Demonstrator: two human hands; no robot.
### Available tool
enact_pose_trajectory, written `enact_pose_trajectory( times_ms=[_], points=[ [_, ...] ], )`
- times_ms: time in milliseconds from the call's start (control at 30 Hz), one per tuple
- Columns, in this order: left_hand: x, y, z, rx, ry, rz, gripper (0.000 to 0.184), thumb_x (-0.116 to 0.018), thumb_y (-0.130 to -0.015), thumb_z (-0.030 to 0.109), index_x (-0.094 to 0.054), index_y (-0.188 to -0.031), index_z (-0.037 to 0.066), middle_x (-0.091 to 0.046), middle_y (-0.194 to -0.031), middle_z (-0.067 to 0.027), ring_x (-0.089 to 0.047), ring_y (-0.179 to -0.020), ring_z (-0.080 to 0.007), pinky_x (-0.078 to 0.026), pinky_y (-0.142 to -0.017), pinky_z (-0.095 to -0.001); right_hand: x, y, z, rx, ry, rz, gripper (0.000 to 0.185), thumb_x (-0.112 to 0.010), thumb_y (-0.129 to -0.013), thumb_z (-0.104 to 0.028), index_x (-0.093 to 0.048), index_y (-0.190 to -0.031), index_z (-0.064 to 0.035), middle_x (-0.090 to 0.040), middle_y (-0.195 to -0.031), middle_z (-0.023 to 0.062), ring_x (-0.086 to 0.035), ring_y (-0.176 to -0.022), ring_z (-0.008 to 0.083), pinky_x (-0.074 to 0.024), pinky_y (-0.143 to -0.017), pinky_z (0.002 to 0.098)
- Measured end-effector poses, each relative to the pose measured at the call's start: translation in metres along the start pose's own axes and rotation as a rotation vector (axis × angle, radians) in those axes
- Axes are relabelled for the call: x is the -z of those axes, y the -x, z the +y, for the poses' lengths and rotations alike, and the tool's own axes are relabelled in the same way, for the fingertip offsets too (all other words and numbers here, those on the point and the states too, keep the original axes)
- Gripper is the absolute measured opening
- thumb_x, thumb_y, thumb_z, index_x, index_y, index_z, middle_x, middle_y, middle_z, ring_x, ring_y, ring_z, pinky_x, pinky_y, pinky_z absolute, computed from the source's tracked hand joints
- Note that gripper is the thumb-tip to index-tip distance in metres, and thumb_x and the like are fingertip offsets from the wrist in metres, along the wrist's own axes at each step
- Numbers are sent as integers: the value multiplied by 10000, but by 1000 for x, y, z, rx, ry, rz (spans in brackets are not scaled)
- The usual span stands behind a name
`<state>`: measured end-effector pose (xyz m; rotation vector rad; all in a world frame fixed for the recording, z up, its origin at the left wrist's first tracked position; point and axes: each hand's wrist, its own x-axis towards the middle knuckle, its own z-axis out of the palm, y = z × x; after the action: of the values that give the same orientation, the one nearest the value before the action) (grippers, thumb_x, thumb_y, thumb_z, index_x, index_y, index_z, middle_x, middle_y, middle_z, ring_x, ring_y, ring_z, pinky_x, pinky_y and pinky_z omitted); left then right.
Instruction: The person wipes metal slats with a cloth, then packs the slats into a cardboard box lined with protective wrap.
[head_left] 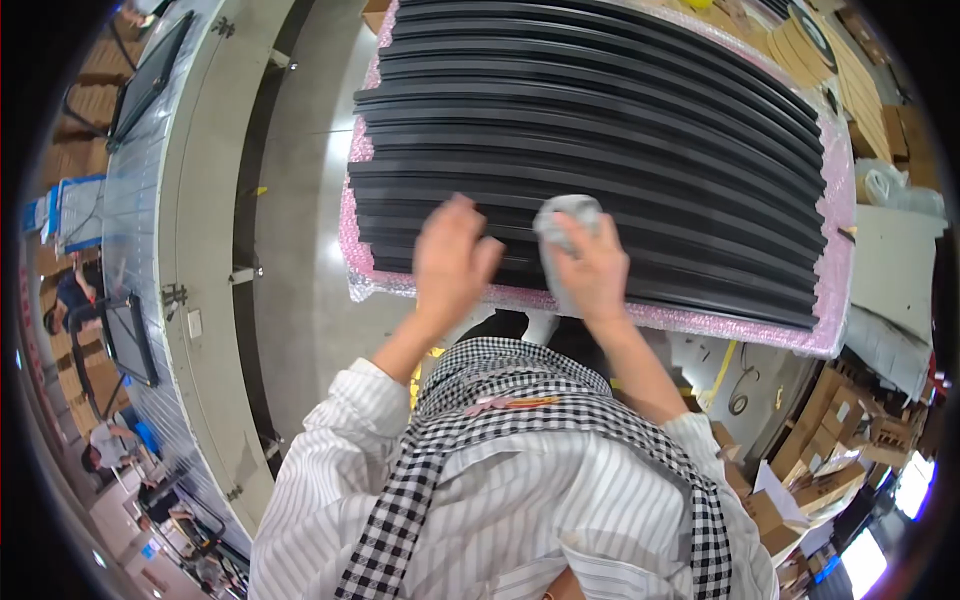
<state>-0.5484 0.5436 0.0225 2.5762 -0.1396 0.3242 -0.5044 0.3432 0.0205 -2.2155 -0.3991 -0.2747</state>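
Before the person, strips [600,130] lie side by side, running left to right on bubble wrap [835,300] that shows past both their ends and along the near edge. A cloth [560,235] is over the nearer strips, near their middle. To the left is bare floor [305,210], with a long bench [195,230] beyond it. Beyond the far right corner is a reel [812,40]; cardboard boxes [825,430] are at the right, nearer the person than the wrap.
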Motion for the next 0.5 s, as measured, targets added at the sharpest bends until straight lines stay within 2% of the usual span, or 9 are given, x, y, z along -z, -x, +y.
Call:
enact_pose_trajectory(
  times_ms=[33, 100, 167, 233, 367, 500],
  points=[
    [6, -7, -15, 84, -189, 52, 499, -635, -867, 212, -496, -1305, 19, -449, -1390, -201, -398, -1311, -362, -349, -1051, -456, -21, 4, -11, 44, 68, -38, 329, -710, -744, -126, -646, -1066, -155, -555, -913, 134, -629, -714, 296, -539, -570, 366],
    [-8, -18, -40, 63, -235, 44, 590, -564, -914, 223, -346, -1427, 30, -274, -1522, -181, -275, -1403, -348, -253, -1109, -476, -68, 8, -34, 65, 232, -119, 299, -690, -749, -162, -640, -1044, -170, -513, -871, 114, -608, -632, 274, -522, -504, 356],
    [-22, -20, -54, 54, -286, -14, 597, -543, -926, 240, -323, -1441, 33, -255, -1534, -173, -248, -1416, -337, -224, -1119, -478, -93, 6, -34, 23, 348, -151, 306, -689, -741, -172, -638, -1043, -189, -502, -855, 113, -599, -592, 263, -511, -478, 341],
    [-36, -23, -62, 76, -434, -112, 612, -500, -949, 272, -276, -1469, 40, -218, -1556, -155, -193, -1444, -316, -167, -1141, -482, -95, 7, -19, 101, 382, -140, 296, -665, -742, -192, -633, -1035, -212, -485, -826, 102, -596, -565, 243, -501, -441, 318],
    [-36, -29, -60, 94, -360, -125, 612, -493, -948, 299, -296, -1464, 37, -227, -1557, -142, -180, -1450, -299, -123, -1153, -482, -51, 15, 14, 100, 355, -157, 272, -616, -767, -175, -634, -1037, -197, -491, -850, 106, -597, -598, 248, -507, -443, 336],
    [-39, -22, -63, 91, -407, -137, 593, -425, -974, 288, -250, -1489, 51, -196, -1572, -126, -159, -1459, -282, -107, -1160, -464, 42, 33, 72, 31, 474, -170, 342, -664, -718, -166, -639, -1053, -232, -490, -846, 93, -594, -614, 258, -511, -477, 362]
  ],
)
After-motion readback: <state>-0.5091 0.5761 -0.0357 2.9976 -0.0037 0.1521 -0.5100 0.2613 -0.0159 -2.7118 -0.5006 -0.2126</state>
